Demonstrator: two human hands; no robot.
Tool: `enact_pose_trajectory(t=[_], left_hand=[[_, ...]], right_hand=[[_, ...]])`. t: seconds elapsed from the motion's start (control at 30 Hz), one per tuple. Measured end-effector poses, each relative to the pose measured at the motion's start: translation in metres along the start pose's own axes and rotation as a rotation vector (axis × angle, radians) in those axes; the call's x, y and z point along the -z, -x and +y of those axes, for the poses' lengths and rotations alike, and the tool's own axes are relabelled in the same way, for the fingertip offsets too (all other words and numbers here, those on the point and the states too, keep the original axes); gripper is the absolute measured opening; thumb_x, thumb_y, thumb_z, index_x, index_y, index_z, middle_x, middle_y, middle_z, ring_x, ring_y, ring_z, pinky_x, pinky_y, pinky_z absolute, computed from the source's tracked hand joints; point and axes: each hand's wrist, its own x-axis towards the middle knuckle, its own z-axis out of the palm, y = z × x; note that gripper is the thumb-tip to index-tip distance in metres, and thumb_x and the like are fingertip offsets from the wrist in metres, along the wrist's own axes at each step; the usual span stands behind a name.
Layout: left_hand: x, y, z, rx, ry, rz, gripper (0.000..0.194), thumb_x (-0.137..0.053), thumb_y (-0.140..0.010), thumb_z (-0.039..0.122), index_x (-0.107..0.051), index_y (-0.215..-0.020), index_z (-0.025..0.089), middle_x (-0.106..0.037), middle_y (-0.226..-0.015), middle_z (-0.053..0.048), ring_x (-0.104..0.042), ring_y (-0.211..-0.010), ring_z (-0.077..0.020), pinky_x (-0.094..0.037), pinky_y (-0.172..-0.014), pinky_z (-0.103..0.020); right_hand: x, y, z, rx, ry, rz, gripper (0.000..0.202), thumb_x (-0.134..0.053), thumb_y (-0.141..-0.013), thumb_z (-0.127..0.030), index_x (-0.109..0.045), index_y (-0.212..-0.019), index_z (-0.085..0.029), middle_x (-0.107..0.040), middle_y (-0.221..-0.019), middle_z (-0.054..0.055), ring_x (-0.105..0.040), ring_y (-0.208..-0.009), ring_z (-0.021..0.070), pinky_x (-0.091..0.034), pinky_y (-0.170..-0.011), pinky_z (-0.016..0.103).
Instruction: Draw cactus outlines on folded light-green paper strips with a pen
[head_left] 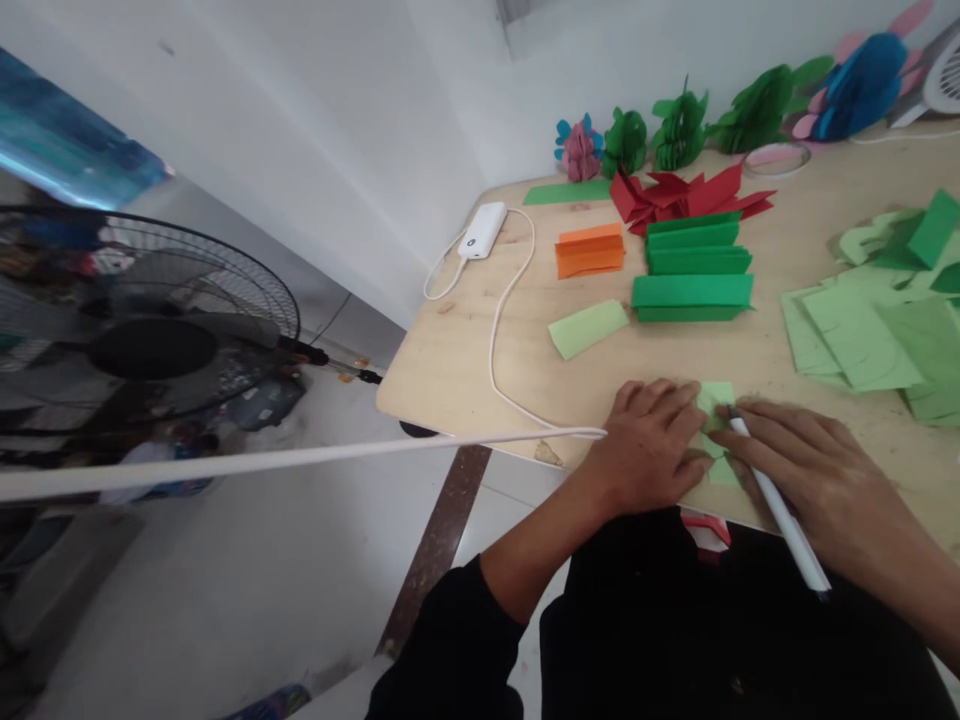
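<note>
My left hand [649, 445] lies on a small piece of light green paper [718, 397] by the table's near edge, its fingers stretched out and covering the paper's left side. From the right, my right hand [825, 475] rests over the same paper, gripping a white pen [780, 515]. The pen slants with one end near the fingertips and the other towards my body. Part of the paper is hidden under both hands. Just beyond my left hand is a folded light green paper [589, 329].
Green folded papers [694, 295], an orange one [590, 250] and red paper pieces [690, 195] lie farther back. Light green sheets [859, 330] pile at right. Paper flowers [679, 130] line the wall. A cable runs from a white power bank [484, 230]; a fan [154, 345] stands left.
</note>
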Motion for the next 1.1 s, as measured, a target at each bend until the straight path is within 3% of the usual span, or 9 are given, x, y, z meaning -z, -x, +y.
enact_pose_trajectory(t=[0.2,0.5,0.73,1.1], left_hand=[[0.0,0.001,-0.003,-0.001,0.038,0.038,0.039,-0.049,-0.103,0.042,-0.066,-0.126,0.015,-0.061,-0.152,-0.013,-0.047,-0.146,-0.0296,-0.04,-0.12,-0.048],[-0.002,0.011,-0.005,0.065,0.107,0.215,0.032,-0.046,-0.105,0.034,-0.07,-0.113,0.015,-0.071,-0.138,-0.011,-0.058,-0.133,-0.028,-0.046,-0.115,-0.045],[0.0,0.008,-0.008,0.024,0.087,0.108,0.031,-0.048,-0.105,0.033,-0.069,-0.119,0.015,-0.069,-0.142,-0.01,-0.058,-0.134,-0.0265,-0.046,-0.114,-0.044],[-0.002,0.005,-0.008,-0.057,0.011,0.1,0.033,-0.045,-0.106,0.034,-0.071,-0.115,0.015,-0.071,-0.139,-0.007,-0.058,-0.13,-0.0276,-0.045,-0.111,-0.045]], right_hand=[[0.001,-0.001,0.001,0.04,0.022,0.008,0.035,-0.048,-0.098,-0.025,-0.065,-0.129,-0.023,-0.077,-0.119,0.01,-0.067,-0.119,0.0291,-0.048,-0.09,0.044],[-0.001,0.0,0.004,0.083,0.053,0.012,0.033,-0.043,-0.1,-0.024,-0.064,-0.125,-0.02,-0.075,-0.121,0.013,-0.065,-0.119,0.0305,-0.047,-0.09,0.045],[-0.001,-0.001,0.001,0.047,-0.001,0.026,0.033,-0.044,-0.099,-0.022,-0.065,-0.125,-0.023,-0.077,-0.119,0.011,-0.067,-0.118,0.0299,-0.046,-0.092,0.045],[-0.001,-0.003,0.0,0.06,0.009,0.05,0.03,-0.048,-0.099,-0.023,-0.069,-0.12,-0.018,-0.076,-0.117,0.013,-0.065,-0.118,0.0294,-0.045,-0.092,0.042]])
